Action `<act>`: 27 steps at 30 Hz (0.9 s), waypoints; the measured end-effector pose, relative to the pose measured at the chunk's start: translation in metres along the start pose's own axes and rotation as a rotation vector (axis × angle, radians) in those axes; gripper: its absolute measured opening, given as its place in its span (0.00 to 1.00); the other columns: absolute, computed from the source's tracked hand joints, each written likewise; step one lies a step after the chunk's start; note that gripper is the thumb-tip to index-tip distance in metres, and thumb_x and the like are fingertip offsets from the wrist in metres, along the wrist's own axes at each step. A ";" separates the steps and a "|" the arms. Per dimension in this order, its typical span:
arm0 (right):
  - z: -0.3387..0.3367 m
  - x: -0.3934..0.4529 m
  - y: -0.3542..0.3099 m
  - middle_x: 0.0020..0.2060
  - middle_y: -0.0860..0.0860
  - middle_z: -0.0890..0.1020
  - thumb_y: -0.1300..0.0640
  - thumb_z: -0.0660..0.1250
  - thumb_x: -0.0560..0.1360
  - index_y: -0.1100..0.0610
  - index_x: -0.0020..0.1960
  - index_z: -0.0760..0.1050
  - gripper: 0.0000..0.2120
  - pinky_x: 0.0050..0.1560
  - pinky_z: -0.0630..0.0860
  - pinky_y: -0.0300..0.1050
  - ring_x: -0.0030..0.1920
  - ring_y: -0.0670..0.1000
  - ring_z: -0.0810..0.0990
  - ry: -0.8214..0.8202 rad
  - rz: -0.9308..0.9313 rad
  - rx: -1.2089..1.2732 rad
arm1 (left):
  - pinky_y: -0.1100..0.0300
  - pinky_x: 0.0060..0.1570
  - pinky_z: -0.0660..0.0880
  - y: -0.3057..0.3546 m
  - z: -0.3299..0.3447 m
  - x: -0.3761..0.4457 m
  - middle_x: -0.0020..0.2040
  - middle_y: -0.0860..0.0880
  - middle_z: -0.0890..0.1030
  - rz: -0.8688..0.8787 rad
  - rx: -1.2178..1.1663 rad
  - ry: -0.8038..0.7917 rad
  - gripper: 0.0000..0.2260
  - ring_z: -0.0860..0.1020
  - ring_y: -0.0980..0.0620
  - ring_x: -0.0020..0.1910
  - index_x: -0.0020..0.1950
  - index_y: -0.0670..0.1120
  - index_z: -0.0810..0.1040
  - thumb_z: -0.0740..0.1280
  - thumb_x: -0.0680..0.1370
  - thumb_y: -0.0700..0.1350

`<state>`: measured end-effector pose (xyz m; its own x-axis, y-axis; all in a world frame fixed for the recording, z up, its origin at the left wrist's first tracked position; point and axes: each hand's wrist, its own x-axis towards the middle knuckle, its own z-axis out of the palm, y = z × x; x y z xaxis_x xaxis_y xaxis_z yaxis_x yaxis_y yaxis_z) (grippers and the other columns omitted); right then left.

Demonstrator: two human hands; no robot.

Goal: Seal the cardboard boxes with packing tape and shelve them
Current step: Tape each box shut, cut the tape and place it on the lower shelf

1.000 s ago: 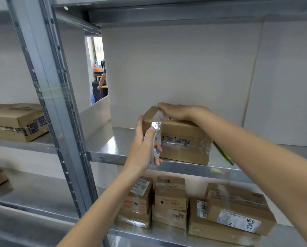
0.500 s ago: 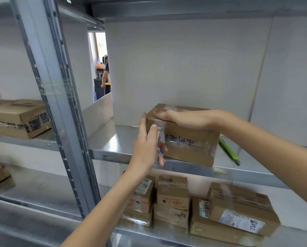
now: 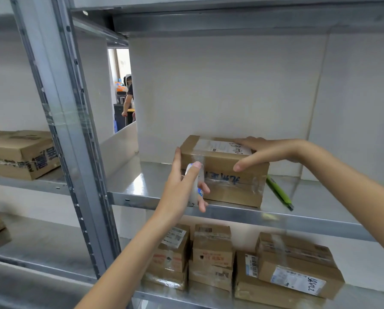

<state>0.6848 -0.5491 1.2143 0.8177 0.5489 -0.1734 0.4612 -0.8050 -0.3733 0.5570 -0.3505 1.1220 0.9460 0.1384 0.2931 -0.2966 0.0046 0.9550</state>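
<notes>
From the head camera we see a taped cardboard box (image 3: 224, 172) sitting on the middle metal shelf (image 3: 142, 186), close to the white back wall, with a white label on its top and blue handwriting across its front face. Our right hand (image 3: 260, 152) lies over the box's top right part, fingers fairly straight across the top and the thumb pointing down over the front face, so this grip presses on the box more than it curls round it. Our left hand (image 3: 184, 186) is at the box's front left corner, its grip clamped on a roll of clear packing tape (image 3: 195, 184), with the thumb up along the box's left edge and the fingers wrapped round the roll. Clear tape already shines across the box's front and right end. Just to the right of the box a green utility knife (image 3: 279, 192) lies on the same shelf, apart from the cardboard. On the shelf below, several smaller sealed boxes (image 3: 211, 257) stand side by side, and a larger labelled box (image 3: 298, 268) rests on another to their right. Left of the grey upright post (image 3: 75, 130), in the next bay, another brown box (image 3: 19, 152) sits on a shelf at about the same level.
</notes>
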 end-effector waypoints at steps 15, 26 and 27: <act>-0.060 -0.012 -0.010 0.56 0.55 0.83 0.37 0.78 0.59 0.52 0.58 0.80 0.33 0.63 0.74 0.54 0.55 0.54 0.83 -0.340 0.093 0.267 | 0.60 0.46 0.78 0.072 -0.002 0.010 0.30 0.51 0.78 0.336 0.064 -0.089 0.32 0.79 0.53 0.31 0.77 0.48 0.60 0.68 0.75 0.47; 0.004 0.009 -0.042 0.71 0.47 0.65 0.23 0.68 0.58 0.44 0.78 0.48 0.58 0.65 0.63 0.51 0.68 0.54 0.64 0.324 -0.148 -0.409 | 0.63 0.27 0.65 0.083 0.020 0.062 0.27 0.52 0.63 0.242 -0.005 -0.025 0.13 0.62 0.56 0.23 0.40 0.46 0.63 0.56 0.85 0.47; 0.004 0.009 -0.042 0.70 0.47 0.66 0.25 0.69 0.59 0.44 0.78 0.48 0.56 0.63 0.63 0.51 0.67 0.55 0.65 0.360 -0.151 -0.423 | 0.63 0.27 0.64 0.083 0.022 0.061 0.29 0.52 0.62 0.240 -0.002 -0.008 0.14 0.62 0.56 0.24 0.40 0.46 0.63 0.55 0.85 0.48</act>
<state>0.6715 -0.5093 1.2243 0.7639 0.6127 0.2028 0.6187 -0.7846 0.0399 0.5926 -0.3635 1.2202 0.8494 0.1281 0.5120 -0.5132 -0.0259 0.8579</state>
